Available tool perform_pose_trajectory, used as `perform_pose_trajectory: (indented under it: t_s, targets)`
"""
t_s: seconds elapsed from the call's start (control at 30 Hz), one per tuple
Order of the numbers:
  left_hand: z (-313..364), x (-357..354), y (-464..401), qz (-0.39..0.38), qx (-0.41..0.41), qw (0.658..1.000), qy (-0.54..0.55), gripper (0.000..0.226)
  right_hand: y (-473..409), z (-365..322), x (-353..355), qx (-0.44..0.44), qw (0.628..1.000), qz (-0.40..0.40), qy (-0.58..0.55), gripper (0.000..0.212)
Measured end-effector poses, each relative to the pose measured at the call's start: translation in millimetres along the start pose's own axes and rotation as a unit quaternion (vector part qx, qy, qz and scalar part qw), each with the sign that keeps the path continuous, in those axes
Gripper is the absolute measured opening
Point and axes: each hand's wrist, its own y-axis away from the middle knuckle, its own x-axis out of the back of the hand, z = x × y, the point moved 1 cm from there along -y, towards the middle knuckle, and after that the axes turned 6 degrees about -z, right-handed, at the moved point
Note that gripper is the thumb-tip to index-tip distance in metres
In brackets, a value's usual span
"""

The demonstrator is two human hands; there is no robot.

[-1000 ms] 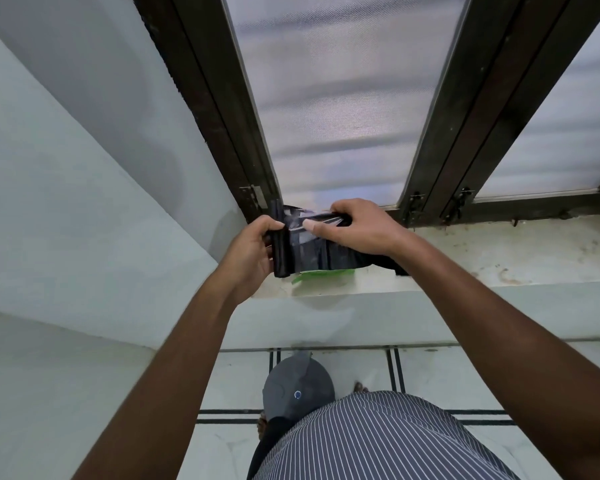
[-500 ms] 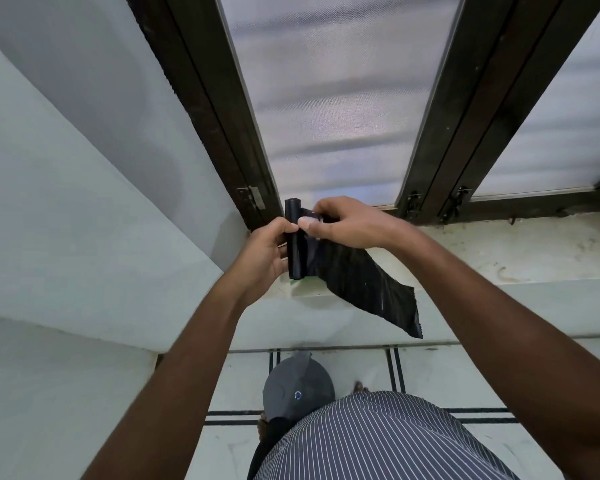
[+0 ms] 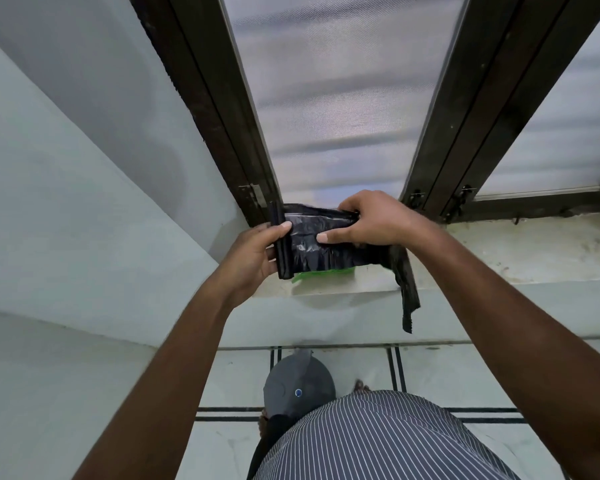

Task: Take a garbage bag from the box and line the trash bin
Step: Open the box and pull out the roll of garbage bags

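A roll of black garbage bags (image 3: 282, 247) is held upright in my left hand (image 3: 253, 252), thumb on its front. A length of black bag (image 3: 319, 244) is stretched from the roll to the right, where my right hand (image 3: 371, 220) grips it with the thumb pressed on the plastic. The bag's loose end (image 3: 407, 292) hangs down past the sill edge. Below the bag, a green-and-white box (image 3: 321, 273) peeks out on the window sill (image 3: 499, 251). A grey trash bin (image 3: 298, 386) with a domed lid stands on the floor below, partly hidden by my striped shirt.
A dark-framed window with frosted panes (image 3: 336, 98) rises right behind my hands. A pale wall (image 3: 66, 209) closes in on the left. The tiled floor (image 3: 368, 365) with dark lines lies below the sill.
My right hand has pulled the bag out to the right, so more plastic is stretched flat between the hands. The loose end now hangs off the right hand instead of near the roll.
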Motion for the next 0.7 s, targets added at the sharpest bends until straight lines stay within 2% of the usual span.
perform_pose_trajectory:
  t_s: [0.17, 0.27, 0.47, 0.6, 0.7]
  targets:
    - [1, -9, 0, -0.033, -0.009, 0.999, -0.019, 0.035, -5, -10, 4, 0.018, 0.998, -0.026, -0.054, 0.072]
    - [0, -11, -3, -0.045, -0.008, 0.999, -0.023, 0.036, -7, -14, 0, 0.038, 0.995, -0.047, -0.076, 0.056]
    - [0, -9, -7, -0.02, -0.004, 1.0, 0.006, 0.042, -9, -4, -4, 0.052, 0.992, -0.036, -0.107, 0.029]
    - [-2, -2, -9, -0.027, 0.0, 0.999, 0.035, 0.045, -9, 3, -2, 0.051, 0.989, -0.039, -0.135, 0.028]
    - [0, -2, -6, -0.031, 0.007, 0.999, 0.021, 0.042, -8, 5, -3, 0.053, 0.984, -0.048, -0.165, 0.037]
